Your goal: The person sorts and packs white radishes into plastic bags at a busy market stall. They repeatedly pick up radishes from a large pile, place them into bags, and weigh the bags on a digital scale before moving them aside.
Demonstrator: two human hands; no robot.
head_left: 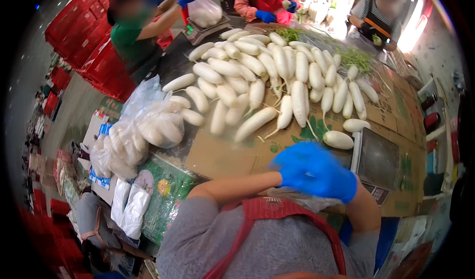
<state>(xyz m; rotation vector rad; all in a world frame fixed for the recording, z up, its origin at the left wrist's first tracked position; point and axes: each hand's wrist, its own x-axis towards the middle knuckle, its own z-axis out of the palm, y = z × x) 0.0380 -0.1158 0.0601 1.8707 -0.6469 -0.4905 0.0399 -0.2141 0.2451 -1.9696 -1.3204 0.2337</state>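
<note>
Both my hands wear blue gloves and meet in front of my chest, over the near edge of the table. My left hand (291, 161) and my right hand (337, 179) overlap and are smeared by motion, so their fingers cannot be made out. Just below them a crumpled clear plastic bag (309, 201) shows in part; whether either hand grips it is hidden. Beyond my hands lies a big heap of white radishes (257, 63) on flattened cardboard (222, 152). One loose radish (338, 140) rests closest to my right hand.
To the right stands a scale with a dark flat plate (378, 157). Filled clear bags of radishes (118, 148) sit at the left, near rolls of plastic bags (136, 204). Cut greens (356, 58) lie at the back. Three co-workers stand across the table, one by another scale (210, 29).
</note>
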